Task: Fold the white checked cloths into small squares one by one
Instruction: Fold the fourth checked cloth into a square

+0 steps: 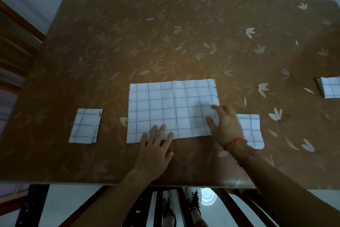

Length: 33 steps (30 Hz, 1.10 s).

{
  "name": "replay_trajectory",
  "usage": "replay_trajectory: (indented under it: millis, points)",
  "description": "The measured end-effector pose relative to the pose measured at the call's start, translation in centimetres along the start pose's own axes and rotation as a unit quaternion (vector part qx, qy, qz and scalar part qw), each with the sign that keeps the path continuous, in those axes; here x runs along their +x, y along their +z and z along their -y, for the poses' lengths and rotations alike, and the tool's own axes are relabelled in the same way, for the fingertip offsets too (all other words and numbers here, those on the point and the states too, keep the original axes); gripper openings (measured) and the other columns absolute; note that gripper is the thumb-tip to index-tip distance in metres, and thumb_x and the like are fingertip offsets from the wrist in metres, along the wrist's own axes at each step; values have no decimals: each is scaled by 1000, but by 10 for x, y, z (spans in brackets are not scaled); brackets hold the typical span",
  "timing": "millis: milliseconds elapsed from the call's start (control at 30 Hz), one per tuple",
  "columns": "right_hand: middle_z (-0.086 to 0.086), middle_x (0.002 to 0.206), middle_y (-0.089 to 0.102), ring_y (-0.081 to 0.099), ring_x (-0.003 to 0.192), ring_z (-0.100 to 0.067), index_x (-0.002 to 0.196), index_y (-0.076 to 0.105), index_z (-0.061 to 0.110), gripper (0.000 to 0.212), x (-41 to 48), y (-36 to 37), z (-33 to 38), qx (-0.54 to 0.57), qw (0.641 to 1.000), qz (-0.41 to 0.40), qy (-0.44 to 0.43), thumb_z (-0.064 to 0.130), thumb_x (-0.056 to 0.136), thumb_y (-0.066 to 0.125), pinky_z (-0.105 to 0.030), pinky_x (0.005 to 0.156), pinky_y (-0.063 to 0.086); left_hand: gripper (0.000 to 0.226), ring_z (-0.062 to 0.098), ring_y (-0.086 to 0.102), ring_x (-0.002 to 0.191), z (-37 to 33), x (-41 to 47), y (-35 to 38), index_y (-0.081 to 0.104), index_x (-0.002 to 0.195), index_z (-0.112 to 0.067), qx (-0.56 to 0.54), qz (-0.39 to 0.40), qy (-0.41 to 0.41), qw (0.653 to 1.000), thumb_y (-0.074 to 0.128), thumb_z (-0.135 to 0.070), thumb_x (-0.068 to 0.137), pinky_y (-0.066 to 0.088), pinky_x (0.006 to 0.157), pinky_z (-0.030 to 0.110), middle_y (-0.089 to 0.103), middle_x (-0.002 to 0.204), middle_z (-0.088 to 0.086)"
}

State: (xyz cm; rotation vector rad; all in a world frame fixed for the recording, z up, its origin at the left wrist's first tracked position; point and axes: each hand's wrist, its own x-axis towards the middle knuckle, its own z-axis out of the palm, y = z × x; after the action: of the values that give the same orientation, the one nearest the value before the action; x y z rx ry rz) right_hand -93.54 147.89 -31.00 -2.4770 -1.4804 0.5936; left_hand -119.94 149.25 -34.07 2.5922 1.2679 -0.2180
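Your checked cloth (165, 109) sits near-middle on the table (165, 42), long axis left-to-right, both hands flat on it and gripping nothing (left hand (156, 145) on the near edge, right hand (226, 123) at the right end), so I'd fold right-over-left.

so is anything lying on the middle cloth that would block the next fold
Nothing visible does. Only the left hand and right hand rest flat on the middle cloth; the small folded cloth to its left lies apart.

We log: brown leaf-patterned table (184, 30) | wooden chair (16, 46) beside its left edge | under the near edge we see laced shoes (194, 201) on a pale floor (73, 202)
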Motion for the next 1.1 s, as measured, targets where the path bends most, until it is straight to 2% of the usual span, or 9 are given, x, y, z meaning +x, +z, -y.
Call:
replay_trajectory:
  millis: [100,167,233,433,600,700,867,1000,1100]
  points:
    - [-19,134,53,54,121,-36,128,56,7,48,-44,1,56,-32,972,-35,-231,33,87,51,-47,95,50,62,35,21,144,0,-1,1,38,146,-22,0,0,3,1000,31,-48,90,28,109,58,27,157,12]
    - [-21,141,48,48,129,-36,130,53,4,57,-58,25,55,-91,952,19,-292,40,87,43,-47,98,47,62,35,20,145,1,-1,3,36,147,-22,1,-1,7,1000,32,-48,91,28,108,58,25,157,12]
    - [-20,146,42,40,136,-33,136,48,2,63,-64,45,53,-133,943,80,-296,44,90,40,-46,104,43,62,37,21,144,2,-1,5,35,147,-21,2,-3,13,1000,33,-47,92,29,107,59,26,157,13]
    - [-19,149,38,36,139,-32,141,43,3,70,-68,64,49,-183,931,117,-292,53,94,32,-48,106,41,61,37,22,144,7,-2,10,33,148,-21,13,-3,26,1000,33,-47,93,30,107,60,26,156,14]
    - [-18,152,33,31,142,-32,143,42,4,74,-69,67,47,-199,928,117,-292,58,93,29,-49,109,37,61,35,11,147,8,-4,10,27,151,-20,14,-6,23,1000,31,-47,97,23,112,59,16,159,13]
    - [-19,153,30,27,143,-34,144,40,7,73,-71,70,48,-198,927,119,-296,59,93,30,-51,111,34,63,29,5,148,6,-13,10,22,152,-13,23,-12,41,999,29,-46,99,19,114,55,11,160,12]
    - [-21,154,27,25,143,-36,146,37,12,72,-70,72,47,-193,926,116,-304,59,92,30,-54,110,33,62,22,7,149,7,-21,12,22,151,-7,8,-6,48,999,26,-43,101,19,114,45,14,160,10]
    - [-20,155,26,25,144,-35,146,36,12,71,-70,70,44,-199,923,117,-307,57,91,32,-53,111,33,62,22,12,148,15,-31,11,26,150,-4,-1,-7,25,1000,26,-41,100,21,114,42,17,159,11]
    - [-19,155,26,25,144,-34,147,36,12,71,-70,68,45,-203,922,123,-305,56,90,33,-51,111,33,65,22,11,148,28,-43,11,22,151,-4,-2,-5,-10,1000,23,-44,99,22,115,41,15,160,11]
